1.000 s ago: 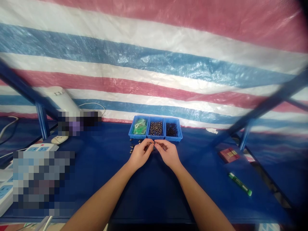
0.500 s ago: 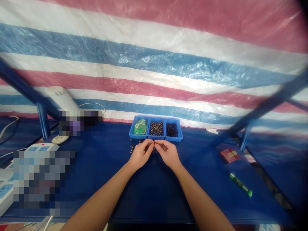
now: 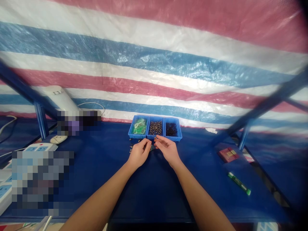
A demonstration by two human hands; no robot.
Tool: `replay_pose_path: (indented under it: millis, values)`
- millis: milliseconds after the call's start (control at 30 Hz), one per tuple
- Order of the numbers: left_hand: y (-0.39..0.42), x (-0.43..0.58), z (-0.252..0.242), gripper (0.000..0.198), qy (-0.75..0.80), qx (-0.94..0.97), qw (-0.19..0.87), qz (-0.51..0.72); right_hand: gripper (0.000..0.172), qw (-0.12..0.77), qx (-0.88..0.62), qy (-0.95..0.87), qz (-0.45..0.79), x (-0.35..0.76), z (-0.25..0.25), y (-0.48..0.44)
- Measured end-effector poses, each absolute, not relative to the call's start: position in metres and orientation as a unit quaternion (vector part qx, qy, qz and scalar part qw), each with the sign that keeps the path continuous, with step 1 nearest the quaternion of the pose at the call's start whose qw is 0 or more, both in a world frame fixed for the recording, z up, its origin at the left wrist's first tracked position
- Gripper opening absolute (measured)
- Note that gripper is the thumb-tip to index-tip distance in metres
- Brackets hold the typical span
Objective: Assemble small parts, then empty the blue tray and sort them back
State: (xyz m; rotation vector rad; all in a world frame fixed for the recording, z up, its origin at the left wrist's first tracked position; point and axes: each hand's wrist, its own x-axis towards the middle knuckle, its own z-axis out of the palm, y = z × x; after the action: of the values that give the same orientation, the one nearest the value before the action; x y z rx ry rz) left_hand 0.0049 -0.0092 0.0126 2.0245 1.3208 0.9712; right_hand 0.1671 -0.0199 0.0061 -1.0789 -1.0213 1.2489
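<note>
My left hand (image 3: 139, 155) is closed in a pinch over the blue table; what its fingertips hold, if anything, is hidden. A small greenish piece (image 3: 152, 148) shows beside those fingertips, and I cannot tell whether they grip it. Close by on the right, my right hand (image 3: 168, 152) pinches a small brass-coloured metal part (image 3: 156, 138) between thumb and fingers. Just beyond both hands stands a blue bin of similar brass-and-dark metal parts (image 3: 155, 127). Several loose metal parts (image 3: 131, 148) lie left of my left hand.
Left of the middle bin is a blue bin with green packets (image 3: 139, 126); to its right, one with small black pieces (image 3: 171, 129). A power strip (image 3: 36, 148) lies far left. A red box (image 3: 228, 154) and a green stick-shaped packet (image 3: 239, 183) lie on the right.
My fingertips were together and have moved apart. My right hand's fingers have lifted slightly toward the middle bin, and the brass-coloured part now shows in them.
</note>
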Motion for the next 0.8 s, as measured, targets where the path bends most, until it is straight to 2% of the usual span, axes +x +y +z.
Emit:
replay_pose_path:
  millis: [100,233,333,467,633,800]
  values:
    - [-0.01,0.005,0.011,0.03,0.486,0.748,0.264,0.366,0.057,0.567,-0.428,-0.461,0.532,0.168,0.006,-0.02]
    - [-0.008,0.003,0.01,0.029,0.499,0.738,0.257,0.375,0.028,0.531,-0.496,-0.533,0.434,0.172,-0.001,-0.02]
    - [-0.004,0.0,0.009,0.028,0.524,0.714,0.248,0.393,0.019,0.463,-0.545,-0.622,0.318,0.175,-0.007,-0.02]
    - [0.0,-0.004,0.008,0.019,0.552,0.662,0.245,0.444,0.023,0.381,-0.537,-0.715,0.236,0.174,-0.008,-0.023]
    - [0.002,-0.007,0.009,0.018,0.572,0.641,0.242,0.452,0.036,0.31,-0.537,-0.769,0.158,0.166,-0.007,-0.028]
    - [0.005,-0.008,0.008,0.018,0.574,0.638,0.244,0.452,0.027,0.293,-0.548,-0.774,0.123,0.166,-0.012,-0.028]
